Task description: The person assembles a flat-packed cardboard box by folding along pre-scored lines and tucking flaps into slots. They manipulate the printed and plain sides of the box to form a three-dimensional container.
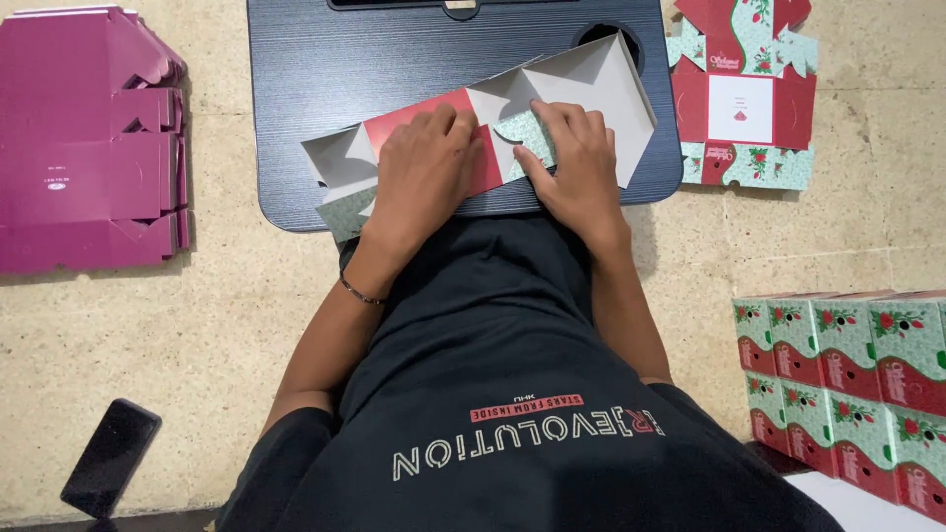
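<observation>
1. The stone-tiled floor [197, 335] fills the view from the head camera and carries everything here.
2. A dark lap bench [325, 79] with a wood-grain top sits at the top centre, in front of the person's black printed shirt [512, 394]. It has a round cup hole [611, 37] at its far right corner.
3. A stack of flat magenta carton blanks [89, 138] lies on the floor to the left, well apart from the bench.
4. Assembled red and green floral boxes [847, 384] stand in rows at the lower right.
5. A pile of unfolded red and green floral carton blanks [749, 99] rests on the floor just beside the bench's right edge.
6. A partly folded carton blank [581, 84] lies slantwise across the bench, grey inside up, with one red panel and green floral flaps showing.
7. The left hand [424, 177] lies flat, palm down, pressing on the red panel; a thin bracelet [360, 294] circles its wrist.
8. The right hand [576, 167] presses down on a green flap just beside it, fingers spread, gripping nothing.
9. A black phone [110, 455] lies on the floor at the lower left.
</observation>
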